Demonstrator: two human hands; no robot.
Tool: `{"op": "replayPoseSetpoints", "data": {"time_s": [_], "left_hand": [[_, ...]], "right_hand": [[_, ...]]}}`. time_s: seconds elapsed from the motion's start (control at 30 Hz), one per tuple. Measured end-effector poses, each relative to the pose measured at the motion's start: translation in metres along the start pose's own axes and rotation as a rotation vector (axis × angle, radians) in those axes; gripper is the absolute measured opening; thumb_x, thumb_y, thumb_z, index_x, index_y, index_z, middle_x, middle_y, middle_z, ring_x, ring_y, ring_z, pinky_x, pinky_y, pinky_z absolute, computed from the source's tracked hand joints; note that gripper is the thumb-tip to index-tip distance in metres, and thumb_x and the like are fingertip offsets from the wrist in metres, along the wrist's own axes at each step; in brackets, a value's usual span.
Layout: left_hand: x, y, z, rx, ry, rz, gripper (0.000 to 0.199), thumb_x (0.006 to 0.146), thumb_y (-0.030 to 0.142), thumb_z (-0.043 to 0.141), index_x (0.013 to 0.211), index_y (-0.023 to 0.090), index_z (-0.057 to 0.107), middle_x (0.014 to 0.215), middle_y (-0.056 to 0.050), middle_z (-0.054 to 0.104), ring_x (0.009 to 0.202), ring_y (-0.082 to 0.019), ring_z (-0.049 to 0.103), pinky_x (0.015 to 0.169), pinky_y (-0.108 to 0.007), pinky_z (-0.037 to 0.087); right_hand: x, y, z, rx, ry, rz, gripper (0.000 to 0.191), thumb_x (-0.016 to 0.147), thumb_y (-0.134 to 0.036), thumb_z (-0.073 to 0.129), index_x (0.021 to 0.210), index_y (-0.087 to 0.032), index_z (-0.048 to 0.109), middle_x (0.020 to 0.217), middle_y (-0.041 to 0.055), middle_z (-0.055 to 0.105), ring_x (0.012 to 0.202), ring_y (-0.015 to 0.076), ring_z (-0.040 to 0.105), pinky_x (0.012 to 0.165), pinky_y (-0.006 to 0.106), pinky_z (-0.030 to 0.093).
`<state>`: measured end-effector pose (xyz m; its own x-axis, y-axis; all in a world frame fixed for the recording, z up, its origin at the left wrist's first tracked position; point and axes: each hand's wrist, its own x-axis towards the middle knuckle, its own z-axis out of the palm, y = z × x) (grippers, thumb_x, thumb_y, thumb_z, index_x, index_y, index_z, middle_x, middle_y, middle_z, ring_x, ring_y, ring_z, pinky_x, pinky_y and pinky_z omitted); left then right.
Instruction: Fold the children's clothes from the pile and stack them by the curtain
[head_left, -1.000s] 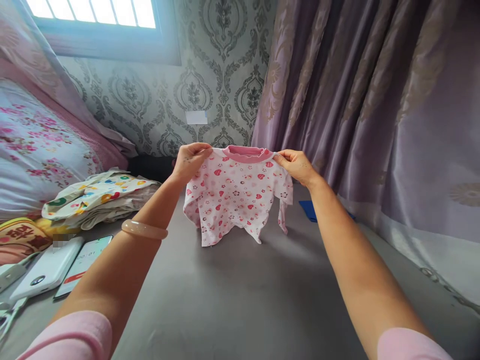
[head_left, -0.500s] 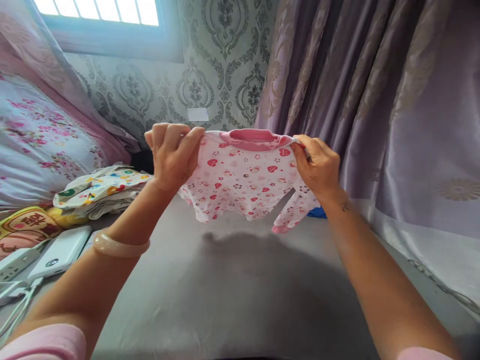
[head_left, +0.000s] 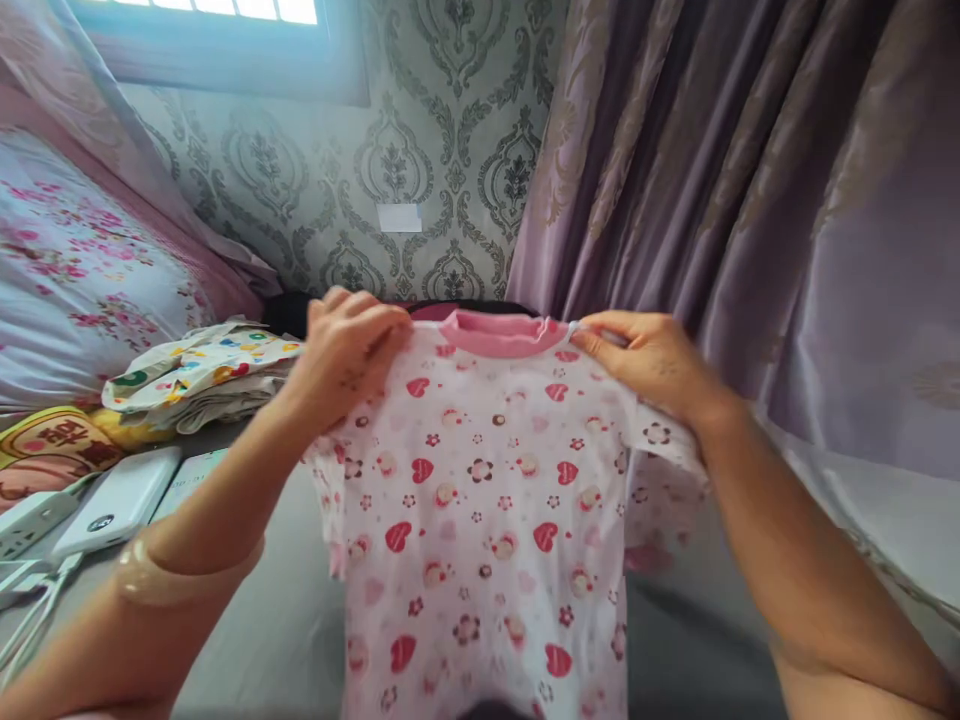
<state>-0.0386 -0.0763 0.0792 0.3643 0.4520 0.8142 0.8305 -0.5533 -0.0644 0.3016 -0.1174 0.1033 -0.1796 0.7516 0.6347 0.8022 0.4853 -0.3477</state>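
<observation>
The printed shirt (head_left: 484,500) is suspended between both hands, above the grey sheet (head_left: 255,630). The left hand (head_left: 341,350) pinches the left shoulder seam; the right hand (head_left: 652,365) pinches the right shoulder seam between thumb and fingers. The pink collar (head_left: 510,336) is located between the two grips, at the far edge of the garment. The body hangs below the grips, extending past the near limit of view. Sleeves hang at either side.

Markings: red hearts on the shirt carry small lettering, illegible. At left, the yellow item (head_left: 56,440) bears large characters, not clearly readable. The phone (head_left: 187,482), beside the white power bank (head_left: 124,500), displays faint digits.
</observation>
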Motion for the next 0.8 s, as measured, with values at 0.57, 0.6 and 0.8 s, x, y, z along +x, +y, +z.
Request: {"op": "replayPoseSetpoints", "data": {"time_s": [0.57, 0.6, 0.8], "left_hand": [[-0.106, -0.018, 0.229, -0.163, -0.784, -0.351, 0.031, 0.088, 0.043, 0.051, 0.096, 0.024, 0.074, 0.100, -0.008, 0.074, 0.099, -0.027, 0.063, 0.082, -0.033, 0.041], [-0.105, -0.020, 0.232, -0.161, -0.779, -0.352, 0.031, 0.088, 0.044, 0.050, 0.096, 0.024, 0.074, 0.100, -0.008, 0.074, 0.099, -0.027, 0.063, 0.082, -0.033, 0.041], [-0.092, -0.035, 0.250, -0.146, -0.724, -0.365, 0.034, 0.089, 0.044, 0.047, 0.096, 0.024, 0.073, 0.097, -0.009, 0.073, 0.096, -0.026, 0.062, 0.081, -0.033, 0.041]], "right_hand": [[-0.058, 0.133, 0.196, -0.285, -0.583, 0.344, 0.033, 0.097, -0.043, 0.043, 0.106, -0.024, 0.069, 0.104, 0.0076, 0.073, 0.097, 0.0217, 0.066, 0.070, 0.025, 0.037], [-0.056, 0.137, 0.198, -0.282, -0.583, 0.344, 0.033, 0.097, -0.043, 0.043, 0.106, -0.024, 0.069, 0.104, 0.0075, 0.073, 0.097, 0.0215, 0.066, 0.069, 0.025, 0.037], [-0.039, 0.155, 0.211, -0.295, -0.573, 0.380, 0.037, 0.098, -0.048, 0.040, 0.107, -0.025, 0.067, 0.101, 0.0071, 0.073, 0.095, 0.0218, 0.065, 0.067, 0.026, 0.036]]}}
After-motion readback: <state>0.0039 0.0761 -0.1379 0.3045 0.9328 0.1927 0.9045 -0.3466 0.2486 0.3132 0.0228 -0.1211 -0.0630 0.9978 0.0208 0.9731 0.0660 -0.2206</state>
